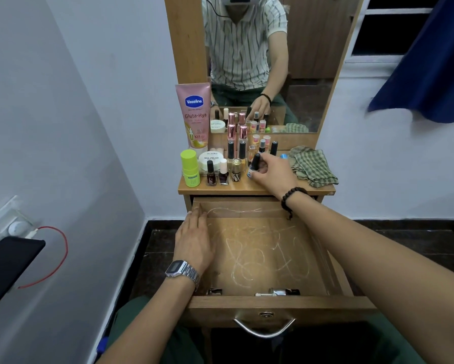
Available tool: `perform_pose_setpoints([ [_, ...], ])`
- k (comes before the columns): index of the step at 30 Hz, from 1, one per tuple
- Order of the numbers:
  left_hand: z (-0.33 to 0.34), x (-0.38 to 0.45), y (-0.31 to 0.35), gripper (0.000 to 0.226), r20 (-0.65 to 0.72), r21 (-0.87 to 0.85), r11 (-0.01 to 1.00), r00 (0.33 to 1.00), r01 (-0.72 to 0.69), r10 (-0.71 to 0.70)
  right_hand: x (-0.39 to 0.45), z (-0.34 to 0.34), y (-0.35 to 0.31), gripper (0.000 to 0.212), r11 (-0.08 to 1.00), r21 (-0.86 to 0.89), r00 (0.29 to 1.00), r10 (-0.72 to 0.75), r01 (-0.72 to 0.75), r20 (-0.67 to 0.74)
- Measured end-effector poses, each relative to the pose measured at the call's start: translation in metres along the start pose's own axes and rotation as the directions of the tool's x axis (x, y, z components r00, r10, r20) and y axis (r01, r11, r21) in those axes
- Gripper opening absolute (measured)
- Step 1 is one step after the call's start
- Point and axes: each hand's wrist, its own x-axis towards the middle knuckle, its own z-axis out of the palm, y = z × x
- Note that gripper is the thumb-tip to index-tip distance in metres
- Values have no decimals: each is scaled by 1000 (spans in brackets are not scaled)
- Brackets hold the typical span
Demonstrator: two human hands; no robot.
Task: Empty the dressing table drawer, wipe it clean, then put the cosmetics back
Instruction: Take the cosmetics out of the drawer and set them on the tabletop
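Observation:
The wooden drawer (pixel 267 302) stands pulled out, its bottom marked with pale scribbles. Two small items lie against its front wall: a dark bottle (pixel 214 291) and a silvery item (pixel 278 292). My left hand (pixel 194 239) rests flat on the drawer's left side wall, fingers straight. On the tabletop my right hand (pixel 271 172) grips a black-capped nail polish bottle (pixel 254 165). Around it stand several cosmetics: a pink Vaseline tube (pixel 194 115), a green stick (pixel 190 168), a white nail polish remover jar (pixel 211 160) and dark polish bottles (pixel 211 174).
A green checked cloth (pixel 312 164) lies crumpled on the tabletop's right end. The mirror (pixel 312 61) rises behind the bottles. A wall stands close on the left with a socket and red cable (pixel 60 248). A blue curtain (pixel 430 61) hangs at the right.

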Motion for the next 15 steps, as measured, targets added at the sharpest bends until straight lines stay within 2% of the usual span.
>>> perform_pose_setpoints([
  [5, 0, 1, -1, 68, 2, -11, 1000, 1000, 0, 0, 1, 8, -1, 21, 996, -94, 1000, -4, 6, 23],
  [7, 0, 1, -3, 66, 5, -17, 1000, 1000, 0, 0, -2, 11, -2, 32, 999, -52, 999, 8, -6, 33],
  [9, -1, 0, -6, 64, 8, -25, 1000, 1000, 9, -9, -7, 13, 1, 40, 1000, 15, 999, -18, 19, -31],
  [11, -3, 1, -7, 62, 11, -33, 999, 1000, 14, -14, -18, 8, 3, 27, 992, 51, 978, -108, 118, -176],
  [13, -5, 3, -9, 62, 10, -29, 1000, 1000, 6, -6, -32, -4, 7, 14, 974, 80, 955, -190, 213, -229],
  [14, -5, 4, -10, 61, 9, -24, 1000, 1000, 4, -4, -40, -10, 9, 11, 964, 108, 959, -223, 244, -176],
  [15, -4, 4, -11, 61, 11, -16, 1000, 1000, 4, -4, -49, -15, 10, 10, 956, 132, 965, -259, 264, -52],
])
